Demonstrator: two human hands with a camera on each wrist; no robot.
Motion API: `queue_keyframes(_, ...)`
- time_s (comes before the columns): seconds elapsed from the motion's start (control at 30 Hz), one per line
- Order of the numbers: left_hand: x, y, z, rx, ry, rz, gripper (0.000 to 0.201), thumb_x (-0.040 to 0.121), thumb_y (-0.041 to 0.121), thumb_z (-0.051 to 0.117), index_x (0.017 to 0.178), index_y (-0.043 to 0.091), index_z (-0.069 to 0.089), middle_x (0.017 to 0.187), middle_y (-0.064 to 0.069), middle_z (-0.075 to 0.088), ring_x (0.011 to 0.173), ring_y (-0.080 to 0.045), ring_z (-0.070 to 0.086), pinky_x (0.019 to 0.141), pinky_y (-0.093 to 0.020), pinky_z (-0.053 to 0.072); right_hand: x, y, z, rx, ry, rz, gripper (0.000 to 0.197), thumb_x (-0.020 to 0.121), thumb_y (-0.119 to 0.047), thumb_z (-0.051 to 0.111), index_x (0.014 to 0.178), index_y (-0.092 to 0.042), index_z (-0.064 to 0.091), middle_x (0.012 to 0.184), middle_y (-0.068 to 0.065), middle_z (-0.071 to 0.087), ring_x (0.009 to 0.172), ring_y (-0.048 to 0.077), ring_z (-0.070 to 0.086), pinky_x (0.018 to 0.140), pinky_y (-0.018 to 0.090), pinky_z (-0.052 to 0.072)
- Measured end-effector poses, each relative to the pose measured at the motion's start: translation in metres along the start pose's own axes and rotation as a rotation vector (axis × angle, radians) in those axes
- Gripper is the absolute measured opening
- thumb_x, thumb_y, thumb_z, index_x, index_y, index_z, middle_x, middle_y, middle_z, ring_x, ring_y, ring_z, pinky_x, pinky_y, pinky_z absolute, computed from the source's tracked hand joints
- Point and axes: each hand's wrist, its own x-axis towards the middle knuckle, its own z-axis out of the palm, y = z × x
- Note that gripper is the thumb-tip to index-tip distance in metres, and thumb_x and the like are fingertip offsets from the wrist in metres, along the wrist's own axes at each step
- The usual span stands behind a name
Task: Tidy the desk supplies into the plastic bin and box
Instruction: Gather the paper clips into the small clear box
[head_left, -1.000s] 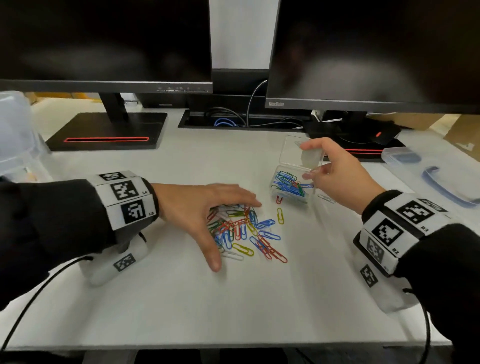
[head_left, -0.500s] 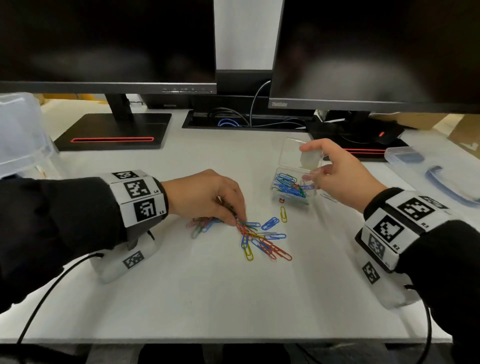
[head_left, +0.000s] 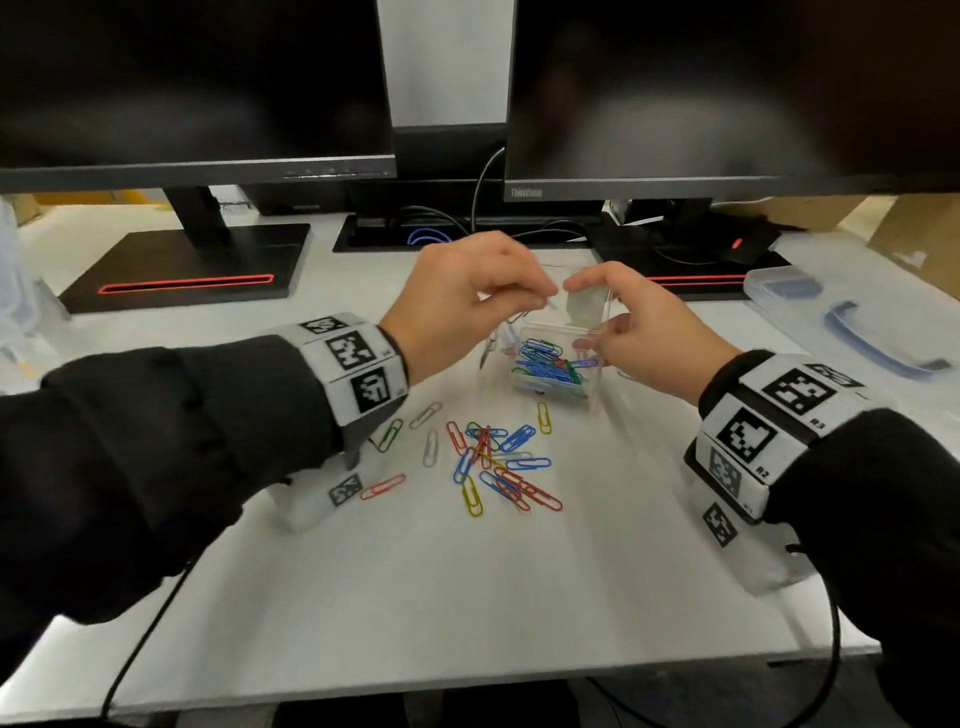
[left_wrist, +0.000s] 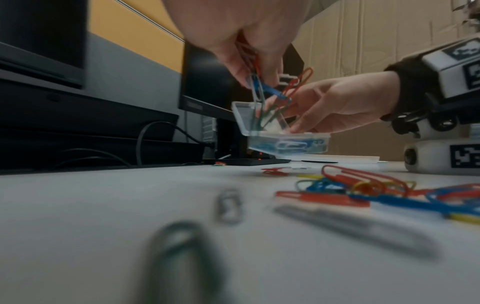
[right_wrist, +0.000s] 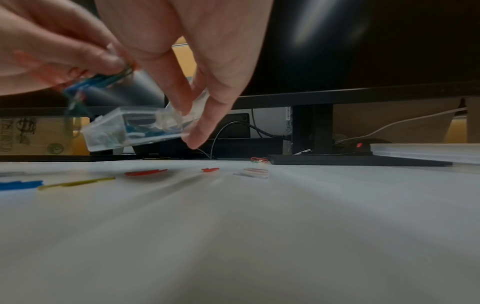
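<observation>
White desk (head_left: 467, 597) strewn with paper clips (head_left: 498, 462) below two monitors (head_left: 727, 88).

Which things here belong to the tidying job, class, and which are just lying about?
Job in hand:
- left hand pinching paper clips
- right hand holding small clear box
- loose paper clips on desk
- plastic bin

Lying about:
- two monitors
- cables

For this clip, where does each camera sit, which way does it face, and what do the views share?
Head: above, looking down on the desk; both sleeves, left hand and right hand show.
Left wrist: just above the desk, facing the clear box; both hands show.
Right wrist: equally low, facing the monitors; right hand's fingers show.
Shared by all: the box and loose paper clips.
</observation>
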Motion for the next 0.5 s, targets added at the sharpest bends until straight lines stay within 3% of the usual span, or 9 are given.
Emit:
queue_keyframes(0.13, 0.012, 0.01, 0.021, -0.05, -0.072, 0.0, 0.013, 0.08, 0.01, 0.066, 0.09, 0.008, 0.074, 0.092, -0.009, 0.067, 0.084, -0.011, 0.06, 0.076, -0.02, 0.049, -0.002, -0.002, -0.001, 0.005, 0.002, -0.025, 0.041, 0.08, 0.001, 0.061, 0.109, -0.025, 0.05, 0.117, 0.002, 0.054, 0.099, 0.027, 0.061, 0.089, 0.044, 0.051)
queue_keyframes(0.23, 0.006, 0.01, 0.019, -0.029, -0.203, 0.009, 0.018, 0.081, 0.009, 0.063, 0.096, 0.011, 0.073, 0.101, -0.004, 0.068, 0.097, -0.014, 0.06, 0.09, -0.021, 0.045, -0.002, -0.002, -0.001, 0.004, 0.019, -0.018, 0.044, 0.08, 0.002, 0.058, 0.115, -0.023, 0.05, 0.119, 0.001, 0.053, 0.095, 0.024, 0.06, 0.086, 0.04, 0.051)
queue_keyframes(0.33, -0.007, 0.008, 0.006, 0.043, -0.282, 0.026, 0.022, 0.084, 0.015, 0.057, 0.101, 0.017, 0.071, 0.109, 0.002, 0.066, 0.105, -0.009, 0.056, 0.096, -0.02, 0.039, -0.002, 0.0, -0.001, 0.029, 0.022, -0.008, 0.045, 0.082, 0.003, 0.059, 0.117, -0.025, 0.05, 0.123, 0.001, 0.052, 0.082, 0.024, 0.063, 0.074, 0.03, 0.051)
queue_keyframes(0.4, -0.015, 0.004, -0.014, 0.098, -0.317, 0.022, 0.024, 0.085, 0.03, 0.055, 0.1, 0.019, 0.07, 0.105, 0.002, 0.066, 0.097, -0.005, 0.056, 0.087, -0.014, 0.042, -0.002, 0.0, 0.0, 0.037, 0.016, 0.004, 0.046, 0.083, 0.004, 0.058, 0.118, -0.024, 0.049, 0.124, 0.0, 0.048, 0.085, 0.026, 0.066, 0.068, 0.024, 0.05)
queue_keyframes(0.5, -0.027, -0.004, -0.058, 0.127, -0.389, -0.109, 0.039, 0.066, 0.056, 0.062, 0.091, 0.026, 0.067, 0.086, 0.008, 0.06, 0.074, -0.002, 0.055, 0.065, -0.01, 0.045, -0.001, 0.001, -0.001, 0.043, 0.002, 0.028, 0.047, 0.085, 0.005, 0.055, 0.121, -0.024, 0.048, 0.13, 0.001, 0.045, 0.091, 0.024, 0.066, 0.059, 0.017, 0.047)
